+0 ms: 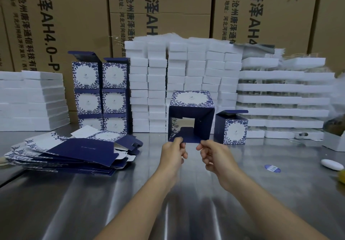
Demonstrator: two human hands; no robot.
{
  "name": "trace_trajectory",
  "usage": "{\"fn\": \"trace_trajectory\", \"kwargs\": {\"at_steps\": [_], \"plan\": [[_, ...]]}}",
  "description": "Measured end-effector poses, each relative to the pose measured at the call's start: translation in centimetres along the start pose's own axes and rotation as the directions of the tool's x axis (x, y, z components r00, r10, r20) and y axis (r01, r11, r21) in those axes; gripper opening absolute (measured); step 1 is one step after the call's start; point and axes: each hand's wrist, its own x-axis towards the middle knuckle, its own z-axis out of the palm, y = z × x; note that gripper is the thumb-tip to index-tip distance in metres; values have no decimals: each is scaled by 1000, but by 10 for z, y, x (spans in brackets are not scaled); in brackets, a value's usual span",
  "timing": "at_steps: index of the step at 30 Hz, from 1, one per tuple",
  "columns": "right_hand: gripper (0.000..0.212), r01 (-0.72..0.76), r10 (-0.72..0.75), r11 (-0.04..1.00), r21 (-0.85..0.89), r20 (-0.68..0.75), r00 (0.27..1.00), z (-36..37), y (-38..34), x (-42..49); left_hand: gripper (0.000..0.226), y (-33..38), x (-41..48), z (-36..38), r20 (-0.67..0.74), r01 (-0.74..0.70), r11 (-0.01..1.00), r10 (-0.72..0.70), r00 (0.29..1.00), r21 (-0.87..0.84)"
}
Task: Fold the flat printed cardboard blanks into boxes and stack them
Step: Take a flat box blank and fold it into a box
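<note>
Both hands out front over the steel bench (74, 198), working one half-formed box (191, 114) in navy and white floral print. Left hand (172, 153) pinching the near navy flap at its left corner, thumb on top. Right hand (210, 153) pinching the same flap at its right corner, fingers curled under. Box popped open into a square tube, open end facing the camera, printed panel on top, held up just above the bench surface.

Off to the left, a fanned pile of flat blanks (71, 152) lying on the bench, navy sides and floral edges showing. Behind that, stacked finished boxes (100, 94) in two columns, top lids standing open. Just right of the held box, a single folded box (231, 127) upright on the bench, lid flap raised.

Behind everything, columns of white foam blocks (184, 83), white trays (283, 98) layered at right, and brown shipping cartons (56, 19) with printed characters. Near the right edge, a white oval object (332, 164) and a blue round sticker (272, 168).
</note>
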Motion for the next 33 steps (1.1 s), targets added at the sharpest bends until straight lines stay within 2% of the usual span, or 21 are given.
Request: {"fn": "trace_trajectory", "kwargs": {"at_steps": [2, 6, 8, 11, 13, 14, 17, 19, 24, 28, 33], "plan": [[10, 65, -68, 996, -68, -44, 997, 0, 0, -1, 30, 0, 0, -2, 29, 14, 999, -15, 999, 36], [72, 252, -260, 965, -70, -135, 956, -3, 2, 2, 31, -4, -2, 1, 92, 29, 996, -37, 995, 89], [81, 364, -376, 927, -94, -177, 910, -10, 1, 6, 31, -6, -2, 4, 155, 48, 993, -65, 986, 111], [75, 427, -446, 894, -133, -196, 873, -18, -2, 9, 29, -11, -2, 7, 212, 69, 985, -102, 972, 159], [72, 431, -466, 881, -197, -195, 863, -20, 0, 11, 15, -16, -2, 8, 175, 63, 989, -86, 981, 135], [71, 429, -473, 873, -231, -192, 860, -21, 2, 12, 21, -18, -2, 8, 140, 49, 993, -64, 988, 111], [69, 441, -494, 848, -294, -136, 859, -21, 8, 14, 66, -20, 5, 3, 41, -66, 998, 66, 997, 9], [67, 449, -499, 825, -344, -70, 864, -20, 12, 13, 75, -17, 10, -1, 22, -111, 990, 114, 993, -86], [59, 423, -469, 802, -421, -6, 883, -16, 19, 14, 38, -19, 11, -2, -71, -136, 987, 130, 989, -86], [66, 418, -457, 806, -420, 8, 889, -15, 20, 13, 36, -19, 10, -1, -57, -124, 983, 117, 991, -134], [73, 364, -397, 847, -387, -6, 918, -13, 19, 8, 35, -8, 4, -2, -2, -28, 983, 28, 1000, -181]]}}
